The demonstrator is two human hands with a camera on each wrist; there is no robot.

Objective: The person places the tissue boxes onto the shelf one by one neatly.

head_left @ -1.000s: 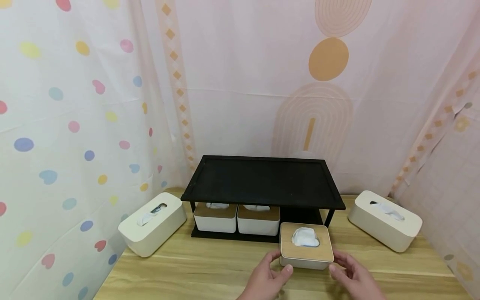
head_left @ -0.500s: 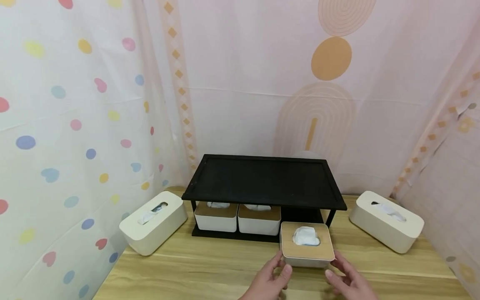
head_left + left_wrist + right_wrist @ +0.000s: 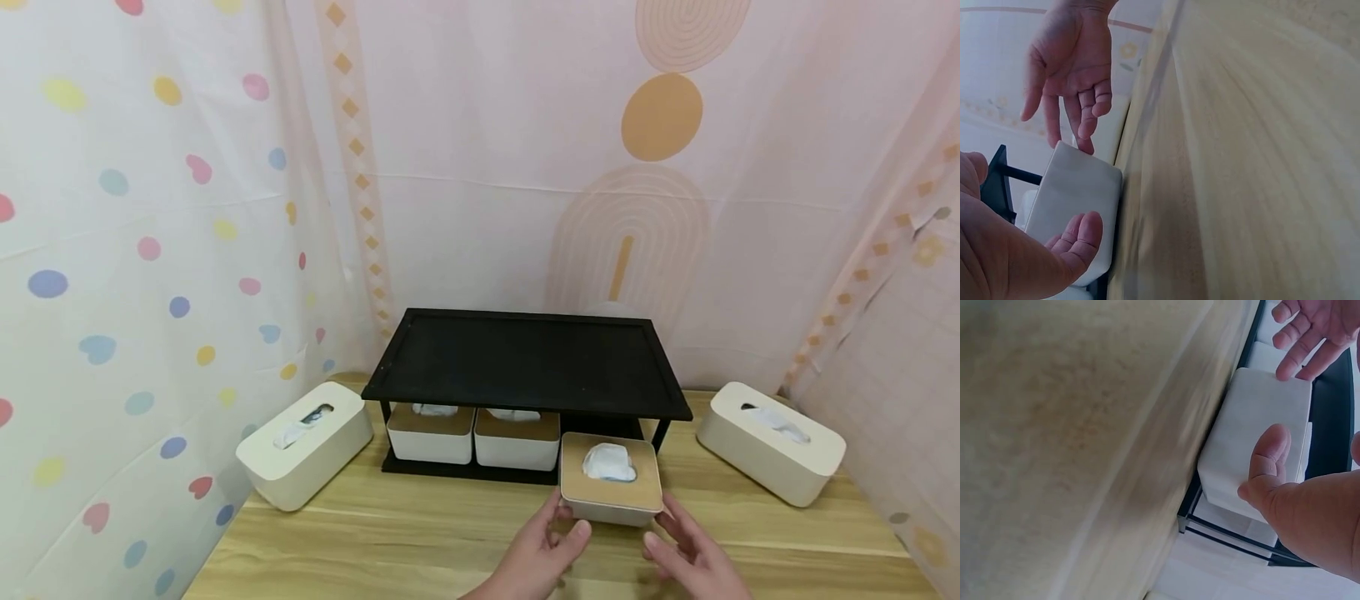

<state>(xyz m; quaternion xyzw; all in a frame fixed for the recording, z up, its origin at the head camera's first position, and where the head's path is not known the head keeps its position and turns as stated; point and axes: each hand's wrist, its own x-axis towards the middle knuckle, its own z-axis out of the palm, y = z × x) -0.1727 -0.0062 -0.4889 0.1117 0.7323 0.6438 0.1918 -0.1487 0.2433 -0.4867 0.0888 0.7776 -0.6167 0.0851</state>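
A small white tissue box (image 3: 611,496) with a wooden lid and a tissue showing in its slot is at the front of the black shelf's right section. My left hand (image 3: 532,554) touches its left side with the fingers stretched forward. On the opposite side, my right hand (image 3: 692,554) presses with outstretched fingers, so the box sits between both hands. The left wrist view shows the box's pale front (image 3: 1072,181), with the right hand (image 3: 1075,65) beyond it. In the right wrist view, the left hand's fingers (image 3: 1297,353) meet the box's far side.
Two matching tissue boxes, one on the left (image 3: 430,442) and one in the middle (image 3: 517,446), stand under the black shelf (image 3: 528,358). Longer white tissue boxes stand at the left (image 3: 307,450) and right (image 3: 768,442) on the wooden table (image 3: 360,550). Curtains hang behind.
The tissue box has shifted back a little toward the shelf, with both hands moving along at its sides. The other boxes and the shelf have stayed in place.
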